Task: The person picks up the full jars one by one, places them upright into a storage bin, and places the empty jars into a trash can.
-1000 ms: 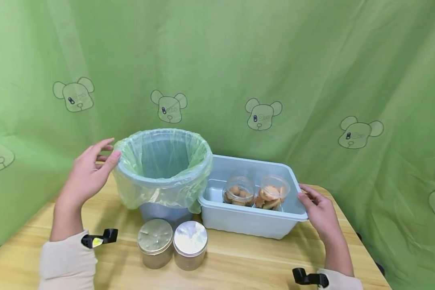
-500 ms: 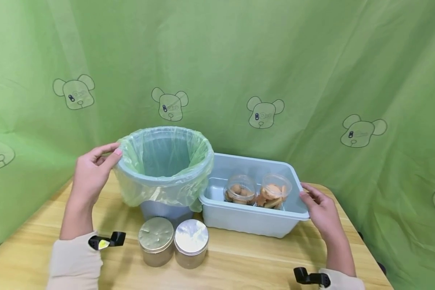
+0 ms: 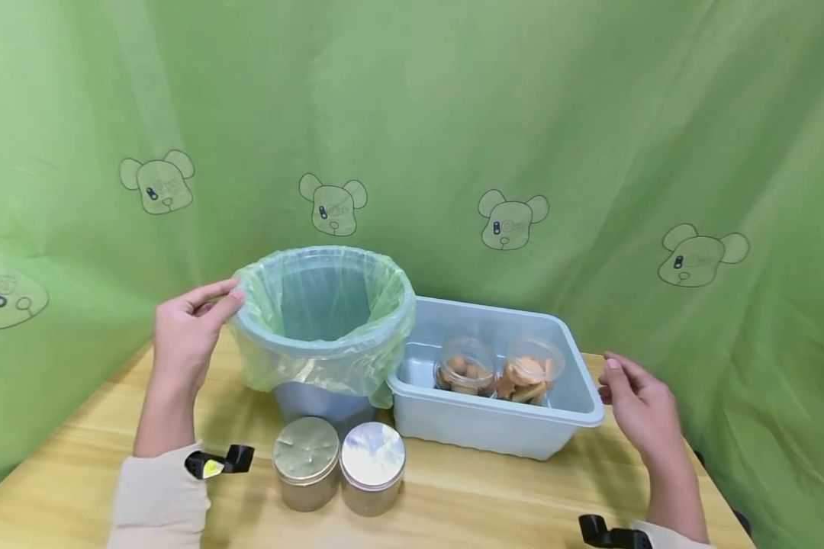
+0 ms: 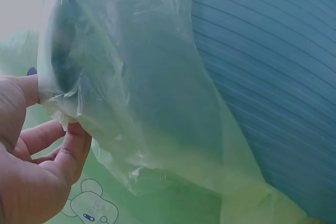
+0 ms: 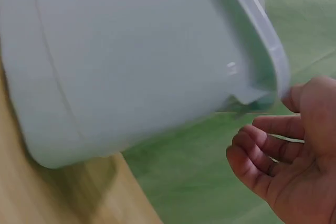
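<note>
A blue trash can (image 3: 316,404) stands left of centre, lined with a thin green trash bag (image 3: 329,366) folded over its rim. My left hand (image 3: 191,332) pinches the bag at the left of that rim; in the left wrist view the film bunches between thumb and fingertips (image 4: 79,132). To the right, a light blue plastic basin (image 3: 481,427) sits close beside the can. It holds two clear tubs: one of round brown pieces (image 3: 465,370), one of orange-brown pieces (image 3: 529,374). Just off the basin's right end, my right hand (image 3: 648,408) has loosely bent fingers, holding nothing.
Two jars with silvery lids, the left jar (image 3: 307,461) and the right jar (image 3: 373,467), stand side by side in front of the can. A green curtain (image 3: 412,99) printed with bear heads hangs behind the wooden table (image 3: 481,511).
My left fingers have closed onto the bag at the can's rim. My right hand has let go of the basin's end and moved slightly right. The view has shifted a little.
</note>
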Demonstrator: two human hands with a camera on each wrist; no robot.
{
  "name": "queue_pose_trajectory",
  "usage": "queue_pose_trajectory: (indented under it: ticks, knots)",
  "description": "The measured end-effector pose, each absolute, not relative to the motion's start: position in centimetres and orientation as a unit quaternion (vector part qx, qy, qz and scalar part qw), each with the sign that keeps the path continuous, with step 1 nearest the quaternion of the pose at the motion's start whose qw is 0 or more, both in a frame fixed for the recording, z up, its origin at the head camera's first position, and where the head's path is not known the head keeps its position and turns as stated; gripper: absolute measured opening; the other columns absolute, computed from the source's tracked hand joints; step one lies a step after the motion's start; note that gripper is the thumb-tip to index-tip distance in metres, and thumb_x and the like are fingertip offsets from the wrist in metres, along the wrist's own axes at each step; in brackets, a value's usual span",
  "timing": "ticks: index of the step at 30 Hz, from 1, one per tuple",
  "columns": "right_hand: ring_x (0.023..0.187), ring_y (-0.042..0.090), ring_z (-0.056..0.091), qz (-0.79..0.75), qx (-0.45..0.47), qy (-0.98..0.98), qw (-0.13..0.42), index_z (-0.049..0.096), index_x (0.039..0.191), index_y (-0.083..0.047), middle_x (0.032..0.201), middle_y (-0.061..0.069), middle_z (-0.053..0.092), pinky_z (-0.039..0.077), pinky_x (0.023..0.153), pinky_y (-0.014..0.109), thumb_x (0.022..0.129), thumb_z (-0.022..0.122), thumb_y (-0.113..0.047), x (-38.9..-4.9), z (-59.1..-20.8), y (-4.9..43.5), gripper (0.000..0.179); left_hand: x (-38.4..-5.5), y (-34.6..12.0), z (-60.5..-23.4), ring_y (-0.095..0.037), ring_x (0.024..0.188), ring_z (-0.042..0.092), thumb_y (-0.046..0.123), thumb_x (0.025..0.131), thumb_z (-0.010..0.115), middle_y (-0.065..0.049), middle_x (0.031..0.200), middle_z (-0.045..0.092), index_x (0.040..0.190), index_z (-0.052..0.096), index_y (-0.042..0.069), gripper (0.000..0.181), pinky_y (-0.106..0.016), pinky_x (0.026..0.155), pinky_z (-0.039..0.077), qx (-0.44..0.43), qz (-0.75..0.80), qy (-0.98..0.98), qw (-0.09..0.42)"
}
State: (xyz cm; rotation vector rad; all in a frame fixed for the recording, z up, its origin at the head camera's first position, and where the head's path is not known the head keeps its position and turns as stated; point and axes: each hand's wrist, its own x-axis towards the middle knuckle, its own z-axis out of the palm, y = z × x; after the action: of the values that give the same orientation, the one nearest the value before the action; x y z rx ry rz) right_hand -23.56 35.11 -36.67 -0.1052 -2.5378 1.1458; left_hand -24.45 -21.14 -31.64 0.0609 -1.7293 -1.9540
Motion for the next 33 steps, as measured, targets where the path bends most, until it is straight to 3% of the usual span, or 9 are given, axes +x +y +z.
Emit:
queue_pose_trajectory:
  ticks: [6, 10, 17, 21, 24, 27, 33]
  knots:
    - [0.081, -0.003, 0.061, 0.362, 0.000, -0.911, 0.199, 0.047, 0.151, 0.001, 0.113, 0.023, 0.066, 0.050, 0.066, 0.016, 0.111, 0.036, -0.041, -23.2, -34.3, 36.3, 0.059, -24.8, -21.0, -31.3, -0.009, 0.092, 0.065, 0.013, 0.086, 0.084, 0.007, 0.109, 0.073, 0.115, 0.076, 0.001, 0.033, -0.014, 0.072, 0.051, 0.024, -0.720, -0.645, 0.254]
    - [0.079, -0.003, 0.056, 0.317, 0.019, -0.922, 0.223, 0.046, 0.151, 0.000, 0.105, 0.019, 0.066, 0.046, 0.066, 0.020, 0.111, 0.036, -0.039, -22.8, -32.3, 36.6, 0.057, -24.6, -21.0, -31.2, -0.008, 0.093, 0.065, 0.015, 0.086, 0.085, 0.008, 0.110, 0.073, 0.118, 0.076, 0.002, 0.036, -0.014, 0.073, 0.050, 0.030, -0.721, -0.649, 0.242]
    - [0.082, 0.011, 0.052, 0.242, 0.079, -0.926, 0.279, 0.051, 0.148, 0.000, 0.101, 0.018, 0.065, 0.039, 0.068, 0.023, 0.110, 0.044, -0.032, -22.4, -28.8, 34.8, 0.050, -24.3, -21.0, -31.2, -0.009, 0.093, 0.064, 0.014, 0.086, 0.084, 0.007, 0.107, 0.073, 0.118, 0.076, 0.003, 0.034, -0.014, 0.076, 0.051, 0.041, -0.728, -0.642, 0.237]
    - [0.089, 0.024, 0.060, 0.214, 0.135, -0.928, 0.273, 0.051, 0.147, 0.003, 0.104, 0.019, 0.068, 0.047, 0.070, 0.025, 0.109, 0.050, -0.028, -22.5, -27.1, 32.6, 0.049, -24.3, -20.9, -31.4, -0.009, 0.092, 0.064, 0.012, 0.086, 0.084, 0.007, 0.105, 0.073, 0.116, 0.077, 0.004, 0.032, -0.014, 0.075, 0.051, 0.051, -0.733, -0.635, 0.238]
    - [0.090, 0.030, 0.063, 0.188, 0.177, -0.930, 0.262, 0.050, 0.146, 0.005, 0.104, 0.019, 0.068, 0.054, 0.074, 0.041, 0.108, 0.052, -0.026, -22.6, -26.5, 30.8, 0.049, -24.2, -20.8, -31.4, -0.009, 0.089, 0.064, 0.011, 0.086, 0.084, 0.006, 0.102, 0.074, 0.114, 0.078, 0.004, 0.030, -0.014, 0.073, 0.052, 0.056, -0.735, -0.632, 0.241]
    - [0.093, 0.032, 0.064, 0.156, 0.218, -0.932, 0.244, 0.051, 0.145, 0.005, 0.107, 0.019, 0.068, 0.054, 0.078, 0.055, 0.108, 0.053, -0.026, -22.5, -26.4, 28.8, 0.048, -24.2, -20.8, -31.4, -0.009, 0.087, 0.064, 0.010, 0.086, 0.084, 0.005, 0.101, 0.074, 0.113, 0.078, 0.004, 0.029, -0.015, 0.072, 0.052, 0.056, -0.734, -0.633, 0.242]
    - [0.114, 0.040, 0.062, 0.083, 0.288, -0.932, 0.206, 0.054, 0.144, 0.002, 0.122, 0.022, 0.066, 0.050, 0.095, 0.060, 0.108, 0.054, -0.029, -22.0, -26.9, 25.2, 0.048, -24.2, -20.7, -31.3, -0.008, 0.085, 0.061, 0.010, 0.085, 0.084, 0.005, 0.101, 0.073, 0.112, 0.079, 0.005, 0.027, -0.015, 0.068, 0.050, 0.058, -0.733, -0.633, 0.241]
